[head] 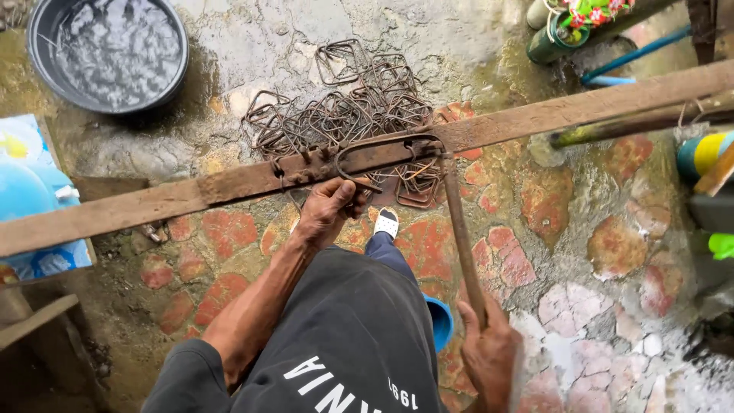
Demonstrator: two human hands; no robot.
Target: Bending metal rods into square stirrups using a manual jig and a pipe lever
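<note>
— What's over on the left of that long wooden beam (pixel 153 200)?

— A dark basin (pixel 107 53) of water sits beyond the beam's left end, and a blue bag (pixel 30 191) lies just at that end, partly under it.

— And the hands?

— The left hand (pixel 330 208) is clenched around a piece of bent wire (pixel 382 145) right at the beam's near edge, about its middle. The wire loops up over the beam between some rusty pegs fixed there.

— What's behind the beam at that spot?

— A pile of rusty wire squares (pixel 344 107), heaped on the wet ground just beyond the beam.

— And further right?

— A long rusty iron lever (pixel 461 237) runs from the beam's middle back toward the person. The right hand (pixel 489 352) is gripped around its near end, well this side of the beam. Below the beam you can see a white shoe (pixel 387 223) on the stone paving (pixel 612 245), and past the beam's right end a blue pipe (pixel 634 55).
</note>
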